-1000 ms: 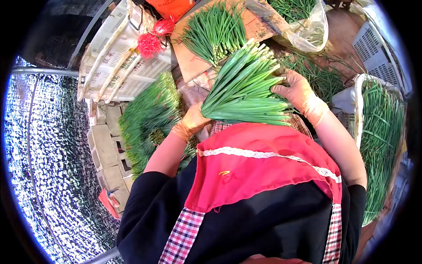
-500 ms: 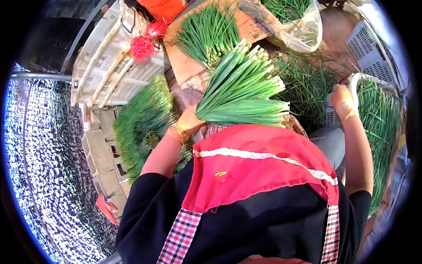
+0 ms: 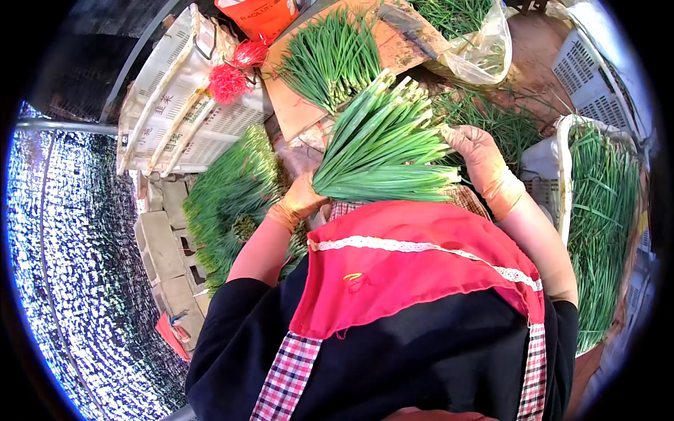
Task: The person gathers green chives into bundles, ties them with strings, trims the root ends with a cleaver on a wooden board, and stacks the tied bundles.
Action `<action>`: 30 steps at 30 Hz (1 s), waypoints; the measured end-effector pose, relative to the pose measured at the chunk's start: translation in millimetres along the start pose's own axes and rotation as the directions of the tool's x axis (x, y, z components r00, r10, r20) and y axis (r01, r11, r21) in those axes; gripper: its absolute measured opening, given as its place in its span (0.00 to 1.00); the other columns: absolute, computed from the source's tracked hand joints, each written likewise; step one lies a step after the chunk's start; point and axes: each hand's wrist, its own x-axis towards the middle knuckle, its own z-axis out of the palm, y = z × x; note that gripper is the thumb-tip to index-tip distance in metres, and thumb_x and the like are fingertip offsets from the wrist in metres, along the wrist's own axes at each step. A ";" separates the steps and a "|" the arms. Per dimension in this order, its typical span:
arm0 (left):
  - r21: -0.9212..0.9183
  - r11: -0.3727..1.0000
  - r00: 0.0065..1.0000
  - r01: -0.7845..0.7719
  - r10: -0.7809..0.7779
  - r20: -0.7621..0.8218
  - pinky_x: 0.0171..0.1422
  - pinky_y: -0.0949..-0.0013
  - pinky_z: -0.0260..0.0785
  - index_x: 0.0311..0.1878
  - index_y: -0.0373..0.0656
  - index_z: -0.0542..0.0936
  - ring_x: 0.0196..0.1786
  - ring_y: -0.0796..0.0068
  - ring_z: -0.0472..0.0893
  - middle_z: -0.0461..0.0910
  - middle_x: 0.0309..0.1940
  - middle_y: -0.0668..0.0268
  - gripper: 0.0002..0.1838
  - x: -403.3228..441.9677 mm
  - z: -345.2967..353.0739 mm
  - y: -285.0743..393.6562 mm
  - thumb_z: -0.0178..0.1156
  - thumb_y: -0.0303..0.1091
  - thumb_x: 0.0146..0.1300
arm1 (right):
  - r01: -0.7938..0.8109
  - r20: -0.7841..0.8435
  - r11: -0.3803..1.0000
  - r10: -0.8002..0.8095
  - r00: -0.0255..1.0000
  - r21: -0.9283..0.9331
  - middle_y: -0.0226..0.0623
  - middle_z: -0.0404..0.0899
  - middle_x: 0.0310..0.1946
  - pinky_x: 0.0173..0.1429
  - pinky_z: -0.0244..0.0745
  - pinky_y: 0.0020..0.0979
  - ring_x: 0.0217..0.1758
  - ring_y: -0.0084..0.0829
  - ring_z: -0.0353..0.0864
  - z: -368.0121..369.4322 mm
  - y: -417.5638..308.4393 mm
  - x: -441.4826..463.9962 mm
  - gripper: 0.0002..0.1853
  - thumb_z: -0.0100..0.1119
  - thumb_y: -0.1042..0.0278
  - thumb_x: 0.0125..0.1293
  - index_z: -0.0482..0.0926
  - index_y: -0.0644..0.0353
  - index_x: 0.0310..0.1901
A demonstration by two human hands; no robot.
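Note:
A fanned bunch of garlic chives lies across my lap, its pale cut ends pointing right. My left hand, in an orange glove, is closed round the leafy end of the bunch. At the pale stem ends, my gloved right hand is closed with thumb and fingertips pinched on the chives. Just beyond the held bunch, a smaller pile of chives rests on a cardboard sheet. To the left stands a large stack of chive bunches.
White crates lean at the upper left beside red plastic twine and an orange bag. On the right is a white crate full of chives. Loose leaves litter the ground; a clear plastic bag holds more greens.
My right hand has moved left from the rim of the right-hand crate to the stem ends of the held bunch. My left hand keeps its hold in nearly the same place.

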 end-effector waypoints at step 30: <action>-0.046 0.998 0.999 -0.043 0.045 0.026 0.49 0.74 0.71 0.51 0.36 0.76 0.43 0.81 0.77 0.81 0.43 0.69 0.18 -1.7 1.3 4.5 0.63 0.28 0.56 | 0.082 -0.032 0.983 -0.078 0.996 0.164 0.33 0.81 0.41 0.56 0.68 0.26 0.44 0.23 0.77 -8.1 21.4 -9.4 0.09 0.59 0.72 0.61 0.80 0.64 0.42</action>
